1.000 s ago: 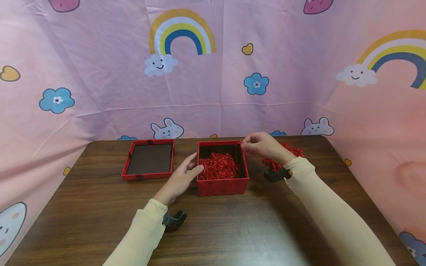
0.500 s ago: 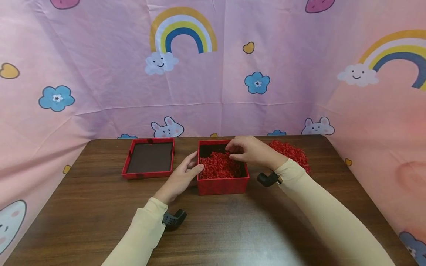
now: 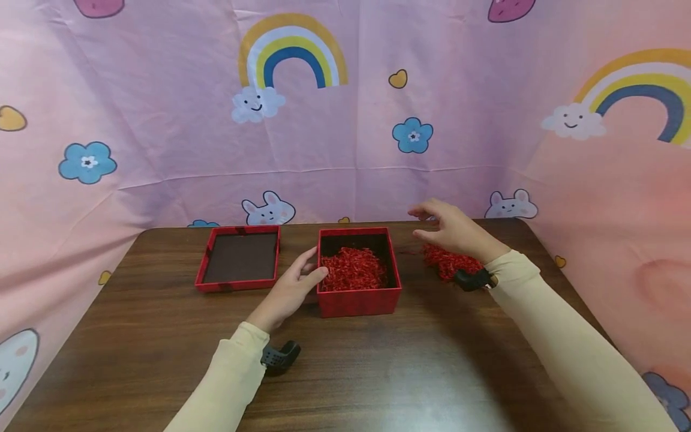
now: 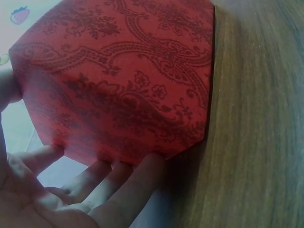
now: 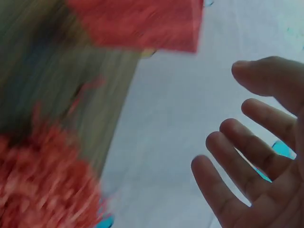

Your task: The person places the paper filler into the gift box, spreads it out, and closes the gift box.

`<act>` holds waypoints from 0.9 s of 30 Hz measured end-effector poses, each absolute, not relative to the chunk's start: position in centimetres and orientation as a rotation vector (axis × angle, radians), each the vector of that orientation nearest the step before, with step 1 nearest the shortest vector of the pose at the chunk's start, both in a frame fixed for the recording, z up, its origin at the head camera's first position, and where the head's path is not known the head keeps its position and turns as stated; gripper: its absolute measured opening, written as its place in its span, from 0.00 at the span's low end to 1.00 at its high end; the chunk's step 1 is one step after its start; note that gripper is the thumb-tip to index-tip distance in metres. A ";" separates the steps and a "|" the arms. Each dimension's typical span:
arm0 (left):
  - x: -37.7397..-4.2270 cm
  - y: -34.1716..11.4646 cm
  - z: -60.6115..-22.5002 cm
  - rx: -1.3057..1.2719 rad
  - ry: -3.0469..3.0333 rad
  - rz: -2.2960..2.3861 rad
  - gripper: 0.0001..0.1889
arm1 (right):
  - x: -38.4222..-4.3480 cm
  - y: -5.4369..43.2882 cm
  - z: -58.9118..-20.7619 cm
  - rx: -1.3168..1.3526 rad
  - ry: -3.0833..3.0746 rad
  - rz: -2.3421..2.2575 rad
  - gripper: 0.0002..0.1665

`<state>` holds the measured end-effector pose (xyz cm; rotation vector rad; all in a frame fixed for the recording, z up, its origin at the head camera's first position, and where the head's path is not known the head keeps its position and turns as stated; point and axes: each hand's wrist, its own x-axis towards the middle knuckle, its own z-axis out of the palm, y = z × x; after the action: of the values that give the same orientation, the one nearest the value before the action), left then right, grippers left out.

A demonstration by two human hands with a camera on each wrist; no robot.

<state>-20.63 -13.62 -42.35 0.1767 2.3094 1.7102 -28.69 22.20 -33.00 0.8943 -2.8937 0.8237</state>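
Note:
A square red gift box (image 3: 358, 302) with a dark interior stands on the table, holding red shredded paper (image 3: 355, 270). My left hand (image 3: 291, 289) rests against its left side, with the thumb at the rim. In the left wrist view, the spread fingertips touch the patterned red wall (image 4: 137, 85). Off to the right, my right hand (image 3: 456, 228) is raised above a loose pile of shredded paper (image 3: 450, 261), its fingers apart and holding nothing. The right wrist view shows the bare palm and fingers (image 5: 242, 156), with the blurred pile at lower left.
The box lid (image 3: 241, 258) lies upturned at the left, dark inside with red edges. A brown wooden table (image 3: 345, 372) carries everything. Behind and beside it hangs a pink printed cloth (image 3: 324, 150).
My right hand moved from the box's back right corner to over its paper, then right and away to above the loose pile. The left hand stayed at the box's side.

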 end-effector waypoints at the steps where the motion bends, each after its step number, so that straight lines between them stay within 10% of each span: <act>1: -20.6 -13.7 -42.4 0.169 2.308 1.713 0.37 | -28.8 22.8 -33.3 0.878 -2.907 0.800 0.26; 27: -20.9 -13.7 -42.7 0.178 2.309 1.697 0.36 | -28.2 31.4 -39.1 0.735 -3.154 0.795 0.60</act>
<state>-20.95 -13.71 -42.72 0.1783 2.3090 1.6969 -28.17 31.38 -39.10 0.7346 -3.1543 0.7945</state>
